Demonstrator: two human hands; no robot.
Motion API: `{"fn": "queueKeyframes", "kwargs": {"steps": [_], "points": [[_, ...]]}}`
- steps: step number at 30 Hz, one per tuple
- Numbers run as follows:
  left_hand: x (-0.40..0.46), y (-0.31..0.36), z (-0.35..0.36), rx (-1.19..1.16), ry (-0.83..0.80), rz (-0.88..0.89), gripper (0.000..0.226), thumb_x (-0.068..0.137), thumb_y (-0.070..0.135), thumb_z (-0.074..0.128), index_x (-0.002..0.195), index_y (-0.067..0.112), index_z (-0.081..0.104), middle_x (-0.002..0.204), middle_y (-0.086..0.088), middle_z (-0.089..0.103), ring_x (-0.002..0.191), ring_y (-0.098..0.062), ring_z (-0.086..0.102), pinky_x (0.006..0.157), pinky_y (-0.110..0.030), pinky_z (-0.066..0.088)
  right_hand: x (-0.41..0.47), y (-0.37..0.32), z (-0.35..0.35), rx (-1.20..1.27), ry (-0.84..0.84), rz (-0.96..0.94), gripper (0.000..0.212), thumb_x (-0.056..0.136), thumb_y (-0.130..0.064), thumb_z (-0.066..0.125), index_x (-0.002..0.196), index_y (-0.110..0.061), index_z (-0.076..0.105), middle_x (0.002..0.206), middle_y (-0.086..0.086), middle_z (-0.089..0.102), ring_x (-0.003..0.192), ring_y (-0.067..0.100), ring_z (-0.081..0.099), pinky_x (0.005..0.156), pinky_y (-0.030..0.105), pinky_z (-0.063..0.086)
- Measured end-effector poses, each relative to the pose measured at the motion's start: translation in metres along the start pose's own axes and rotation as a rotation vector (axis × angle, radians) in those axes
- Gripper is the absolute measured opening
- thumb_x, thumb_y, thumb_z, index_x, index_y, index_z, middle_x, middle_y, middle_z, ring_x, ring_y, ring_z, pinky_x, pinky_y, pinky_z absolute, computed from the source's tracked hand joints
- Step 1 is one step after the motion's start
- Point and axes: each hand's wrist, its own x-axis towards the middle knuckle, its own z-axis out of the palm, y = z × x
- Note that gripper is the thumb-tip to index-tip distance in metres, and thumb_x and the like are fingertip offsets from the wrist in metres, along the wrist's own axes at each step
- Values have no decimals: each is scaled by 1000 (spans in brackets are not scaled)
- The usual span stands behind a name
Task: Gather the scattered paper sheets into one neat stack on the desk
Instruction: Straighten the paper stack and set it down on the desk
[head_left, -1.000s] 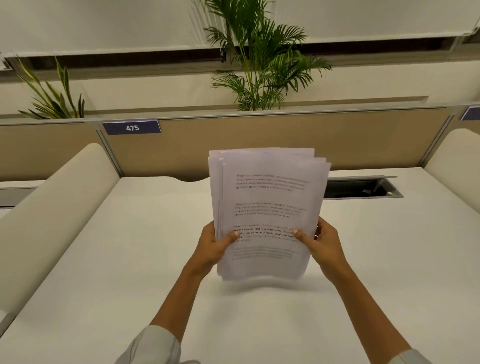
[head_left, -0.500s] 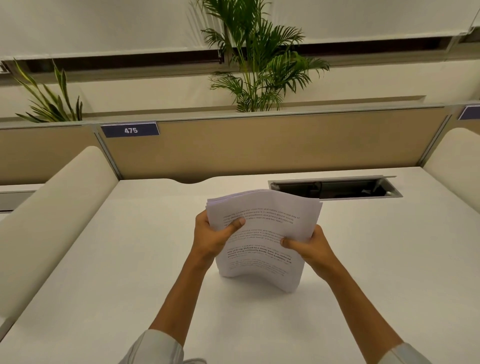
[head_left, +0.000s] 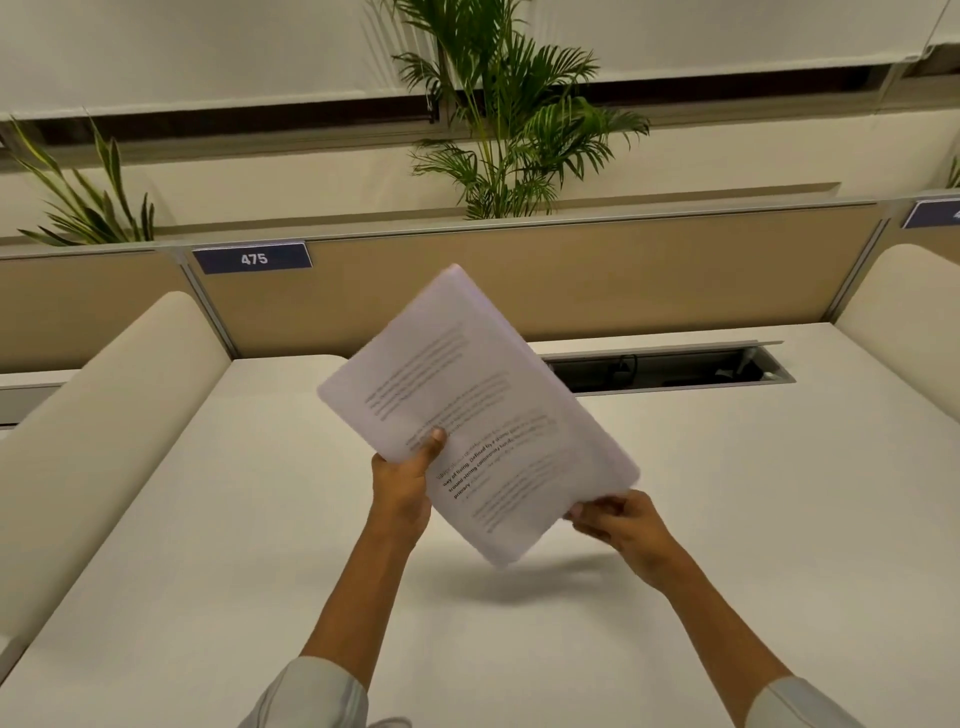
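A stack of printed white paper sheets (head_left: 478, 410) is held in the air above the middle of the white desk (head_left: 208, 545), turned diagonally with one corner pointing down. Its edges look lined up. My left hand (head_left: 402, 480) grips the stack's left edge, thumb on the printed face. My right hand (head_left: 621, 522) pinches the lower right corner. The lowest corner hangs just above the desk and casts a shadow there. No loose sheets lie on the desk in view.
An open cable slot (head_left: 670, 369) is cut into the desk at the back right. A tan partition (head_left: 571, 270) with a label 475 (head_left: 253, 258) runs behind. Padded cream dividers stand left (head_left: 98, 415) and right (head_left: 904, 306). Plants (head_left: 498, 114) rise beyond.
The stack stood upright, then was lowered and bowed against the desk. Now it is lifted off the desk and rotated diagonally, with my right hand shifted to its lower right corner.
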Motion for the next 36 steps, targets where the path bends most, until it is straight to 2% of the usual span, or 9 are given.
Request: {"fn": "queueKeyframes", "kwargs": {"steps": [3, 6, 11, 15, 19, 23, 29, 32, 36], "points": [[-3, -5, 10, -173, 24, -53, 51, 88, -3, 63, 135, 17, 56, 123, -8, 71, 109, -27, 70, 79, -42, 61, 6, -12, 16, 312, -38, -8, 29, 80, -3, 72, 108, -8, 69, 109, 14, 73, 107, 35, 66, 90, 46, 57], [-9, -17, 16, -182, 20, -83, 57, 90, -3, 61, 141, 18, 50, 128, -8, 69, 111, -28, 69, 79, -44, 61, 17, -28, 34, 376, -78, -46, 48, 79, -1, 72, 123, -12, 60, 120, 15, 69, 110, 33, 66, 83, 46, 59], [6, 6, -13, -124, 57, -47, 48, 87, -4, 60, 133, 12, 57, 124, -9, 70, 111, -28, 68, 88, -43, 59, 23, -51, 21, 163, 3, -162, 43, 78, -4, 74, 118, -18, 64, 113, 15, 70, 107, 35, 67, 76, 46, 60], [43, 66, -46, 290, 17, -41, 27, 87, -2, 65, 104, 18, 66, 95, -6, 74, 83, -22, 70, 61, -28, 60, 26, -68, 2, 41, 20, -248, 42, 81, -9, 72, 118, -26, 64, 110, 9, 71, 104, 30, 68, 76, 44, 61], [59, 84, -40, 667, -210, -7, 33, 73, 13, 81, 103, 17, 68, 97, -1, 77, 90, -25, 75, 68, -35, 63, 31, -81, 11, -94, 8, -292, 40, 80, -24, 74, 113, -43, 64, 104, -3, 73, 105, 24, 69, 71, 34, 62], [56, 62, -30, 651, -186, 64, 34, 66, 13, 78, 98, 24, 71, 93, 3, 77, 85, -22, 74, 68, -32, 62, 36, -69, 26, -149, 26, -304, 44, 80, -22, 74, 113, -49, 61, 102, -9, 72, 108, 17, 68, 74, 32, 62], [48, 10, -49, 684, -84, -104, 35, 71, 4, 81, 100, 19, 68, 102, -9, 73, 95, -32, 70, 85, -53, 58, 41, -30, 28, -290, 49, -96, 36, 84, -19, 73, 100, -48, 60, 99, -15, 68, 101, 22, 67, 65, 24, 60], [44, -1, -61, 644, -39, -106, 36, 75, -4, 78, 100, 21, 69, 100, -3, 75, 93, -23, 72, 83, -47, 59, 45, -25, 25, -321, 38, -69, 35, 85, -22, 72, 101, -51, 59, 103, -17, 67, 95, 12, 66, 76, 36, 60], [42, -5, -72, 602, 19, -98, 39, 68, 2, 83, 99, 22, 71, 96, 4, 77, 88, -15, 74, 70, -30, 62, 44, -22, 21, -284, 30, -92, 36, 85, -21, 72, 100, -53, 64, 101, -18, 71, 96, 11, 68, 64, 20, 60]]}}
